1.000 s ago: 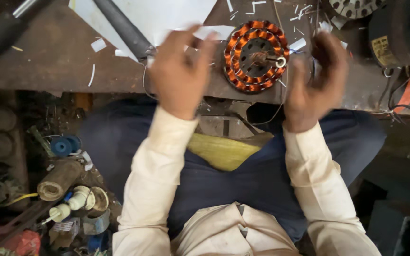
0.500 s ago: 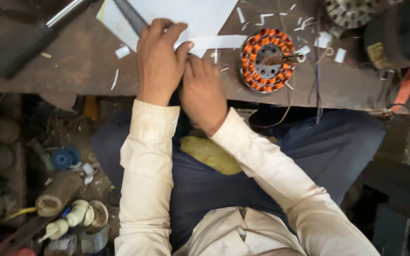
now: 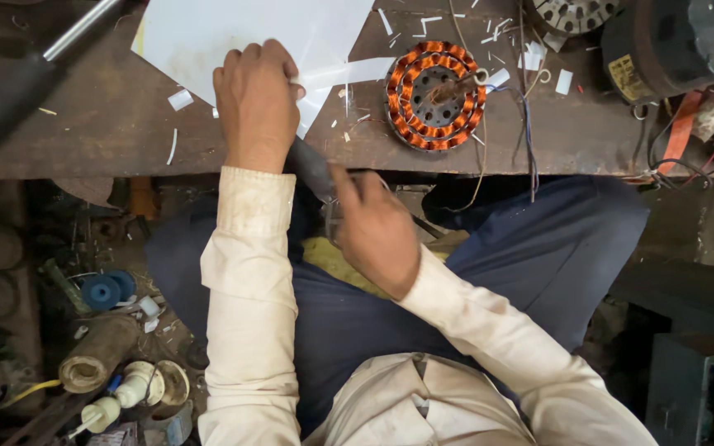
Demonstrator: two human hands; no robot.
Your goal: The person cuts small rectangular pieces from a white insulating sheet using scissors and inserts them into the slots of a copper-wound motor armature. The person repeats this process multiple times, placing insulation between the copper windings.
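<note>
From the head camera, looking down over my lap: my left hand [image 3: 256, 103] lies knuckles-up on the white sheet [image 3: 233, 37] at the near edge of the worn bench [image 3: 109, 132], fingers curled and pressing the sheet flat. A narrow white strip [image 3: 348, 73] runs from under those fingers toward the copper-wound stator [image 3: 434, 95], which sits on the bench just right of the sheet (small white offcuts lie scattered around it). My right hand [image 3: 376, 227] is lower, in front of the bench edge and above my blue trousers, closed around a dark-handled tool [image 3: 311, 169] that angles up toward my left wrist. Which tool it is, I cannot tell. My hands are near each other, not touching.
</note>
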